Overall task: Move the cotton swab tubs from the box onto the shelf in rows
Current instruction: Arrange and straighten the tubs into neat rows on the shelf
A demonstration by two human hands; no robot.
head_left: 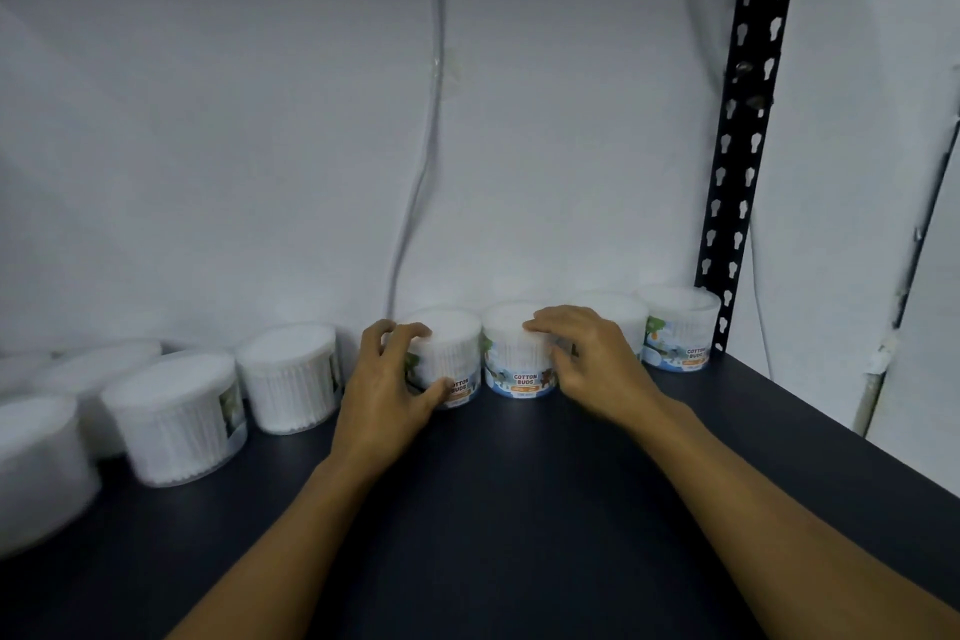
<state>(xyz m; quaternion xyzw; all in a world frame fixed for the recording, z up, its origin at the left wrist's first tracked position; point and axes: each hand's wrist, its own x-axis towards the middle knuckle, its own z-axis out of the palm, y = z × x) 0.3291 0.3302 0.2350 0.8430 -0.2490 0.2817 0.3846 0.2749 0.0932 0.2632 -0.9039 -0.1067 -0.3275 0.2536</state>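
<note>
Several clear round cotton swab tubs stand along the back of the dark shelf. My left hand grips one tub, fingers over its top edge and thumb at its lower front. My right hand holds the neighbouring tub with the blue "Cotton Buds" label, fingers curled on its lid and side. Two more tubs stand to the right; the last tub sits by the upright. Further tubs stand loosely at the left. The box is out of view.
A white wall backs the shelf, with a thin cable hanging down it. A black perforated metal upright rises at the shelf's right rear corner. The shelf's right edge runs diagonally toward the lower right.
</note>
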